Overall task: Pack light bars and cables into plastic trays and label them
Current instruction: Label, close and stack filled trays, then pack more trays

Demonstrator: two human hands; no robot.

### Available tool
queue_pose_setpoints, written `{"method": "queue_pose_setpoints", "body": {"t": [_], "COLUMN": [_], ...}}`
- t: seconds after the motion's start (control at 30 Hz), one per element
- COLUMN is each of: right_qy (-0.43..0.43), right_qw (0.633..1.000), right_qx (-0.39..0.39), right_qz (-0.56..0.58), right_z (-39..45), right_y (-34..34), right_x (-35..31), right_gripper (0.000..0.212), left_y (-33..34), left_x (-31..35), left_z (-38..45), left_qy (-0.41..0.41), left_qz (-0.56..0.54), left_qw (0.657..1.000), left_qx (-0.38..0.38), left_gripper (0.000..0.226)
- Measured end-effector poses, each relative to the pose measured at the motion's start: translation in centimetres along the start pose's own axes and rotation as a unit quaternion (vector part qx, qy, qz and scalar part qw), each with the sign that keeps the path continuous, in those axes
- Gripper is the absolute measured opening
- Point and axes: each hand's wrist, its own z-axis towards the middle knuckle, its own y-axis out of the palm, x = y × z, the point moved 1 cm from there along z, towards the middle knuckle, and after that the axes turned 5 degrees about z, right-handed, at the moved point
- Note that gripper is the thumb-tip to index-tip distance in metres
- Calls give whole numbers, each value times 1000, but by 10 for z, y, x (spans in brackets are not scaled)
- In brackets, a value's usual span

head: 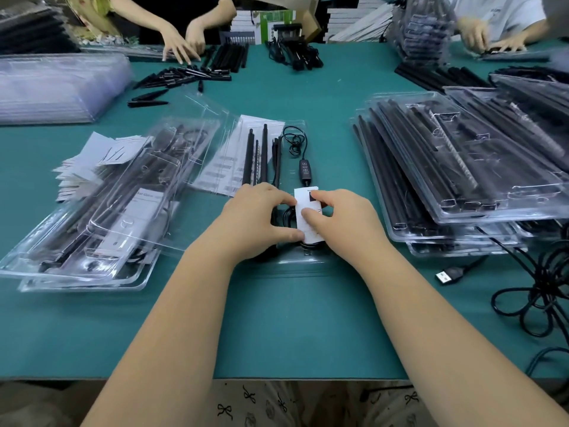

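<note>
Label (pixel 308 217), a light, limp paper slip over the cable (pixel 288 215) at the tray's (pixel 295 266) near end, is pinched at its edges by left hand (pixel 261 217) and right hand (pixel 338 220); it is best gripped edgewise, creasing easily; bars (pixel 257 155) lie stiff alongside.

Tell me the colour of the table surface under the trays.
Teal green table surface, seen in the head view.

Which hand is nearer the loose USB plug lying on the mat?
Right. The right hand sits on the white label, left of the USB plug; the left hand is farther left.
</note>
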Motion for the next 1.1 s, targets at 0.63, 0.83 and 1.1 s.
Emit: {"method": "queue_pose_setpoints", "body": {"t": [0.63, 0.83, 1.1], "right_qy": [25, -36, -10], "right_qw": [988, 998, 995], "right_qx": [1, -60, -25], "right_qz": [150, -6, 94], "right_z": [-4, -14, -15], "right_y": [-6, -17, -19], "right_x": [4, 5, 1], "right_gripper": [37, 49, 51], "left_y": [5, 7, 4], "left_x": [-4, -4, -4], "left_z": [1, 1, 2], "left_qy": [22, 29, 26], "left_qz": [25, 51, 42], "left_qw": [999, 998, 999], "left_qx": [13, 23, 18], "left_gripper": [48, 50, 53]}}
